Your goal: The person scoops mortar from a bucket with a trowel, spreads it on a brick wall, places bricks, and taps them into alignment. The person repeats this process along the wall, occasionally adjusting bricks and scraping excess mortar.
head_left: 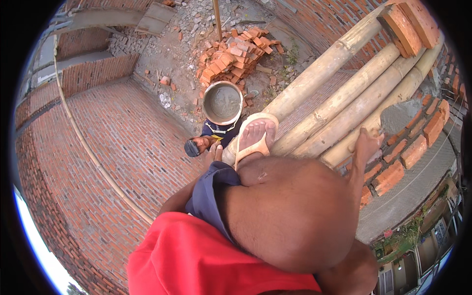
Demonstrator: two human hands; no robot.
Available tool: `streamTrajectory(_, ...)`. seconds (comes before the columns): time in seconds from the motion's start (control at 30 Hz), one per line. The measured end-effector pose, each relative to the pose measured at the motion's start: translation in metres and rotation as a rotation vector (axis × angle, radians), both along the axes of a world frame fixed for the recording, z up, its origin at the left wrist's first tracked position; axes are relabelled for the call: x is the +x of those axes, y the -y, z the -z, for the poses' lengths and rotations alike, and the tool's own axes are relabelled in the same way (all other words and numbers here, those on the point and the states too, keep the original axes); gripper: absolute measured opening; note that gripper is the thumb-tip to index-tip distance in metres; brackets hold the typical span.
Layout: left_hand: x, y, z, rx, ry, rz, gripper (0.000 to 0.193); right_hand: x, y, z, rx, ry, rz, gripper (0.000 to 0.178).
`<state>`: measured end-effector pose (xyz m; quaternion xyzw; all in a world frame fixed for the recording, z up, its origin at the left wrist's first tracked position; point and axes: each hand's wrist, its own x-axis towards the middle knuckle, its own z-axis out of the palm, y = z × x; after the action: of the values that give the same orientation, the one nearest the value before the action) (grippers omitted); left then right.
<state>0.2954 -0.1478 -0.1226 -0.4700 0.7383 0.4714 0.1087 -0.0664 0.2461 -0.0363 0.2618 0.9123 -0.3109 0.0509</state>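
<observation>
Brickwork (388,178) runs along the right side, a curved top course of orange bricks with grey joints, directly beside the right hand (368,143). That hand is at the inner edge of the course with fingers curled; whether they close on anything cannot be determined. Just beyond the fingertips is a smooth grey patch (400,116), either mortar or a flat tool; which of the two cannot be confirmed. Left hand (214,153) is beside the sandalled foot (258,133), partly hidden by the knee, fingers pointing away from the body; its grip cannot be determined. The foot rests at the near end of several thick bamboo poles (339,97) laid side by side, which extend to the upper right. Two bricks (400,30) lie across their far end. Below the poles, near the left hand, a co-worker in a cap (191,149) and dark clothing is partly visible, with a round bucket (205,104) of grey material just above in the view. Past the bucket, a loose heap of bricks (236,56) sits on rubble-strewn ground (169,54). A broad brick wall (123,142) fills the left, crossed by a long thin pole (84,142). Red cloth (206,255) and dark blue cloth (209,194) cover the wearer in the foreground.
</observation>
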Motion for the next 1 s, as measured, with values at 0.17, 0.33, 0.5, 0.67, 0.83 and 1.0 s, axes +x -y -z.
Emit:
streamTrajectory(0.17,-0.021,0.035,0.053,0.159,-0.057,-0.44,0.06,-0.002,0.011,-0.011,0.06,0.102,0.066,0.082)
streamTrajectory(0.33,-0.07,0.056,0.105,0.361,0.12,-0.874,0.067,-0.003,0.012,-0.017,0.041,0.069,0.023,0.08)
streamTrajectory(0.5,-0.094,0.045,0.126,0.665,0.198,-1.276,0.05,-0.003,0.017,-0.016,0.15,0.08,0.026,0.081)
streamTrajectory(0.67,-0.131,0.033,0.087,0.447,-0.275,-1.75,0.031,0.001,0.009,-0.012,0.142,0.081,0.04,0.083)
streamTrajectory(0.83,-0.193,0.072,-0.002,0.536,-0.775,-1.702,0.021,0.005,-0.001,-0.004,0.13,0.067,-0.018,0.077)
streamTrajectory(1.0,-0.25,0.048,-0.02,0.396,-0.907,-1.106,0.033,0.002,0.002,0.014,0.041,-0.064,0.018,0.065)
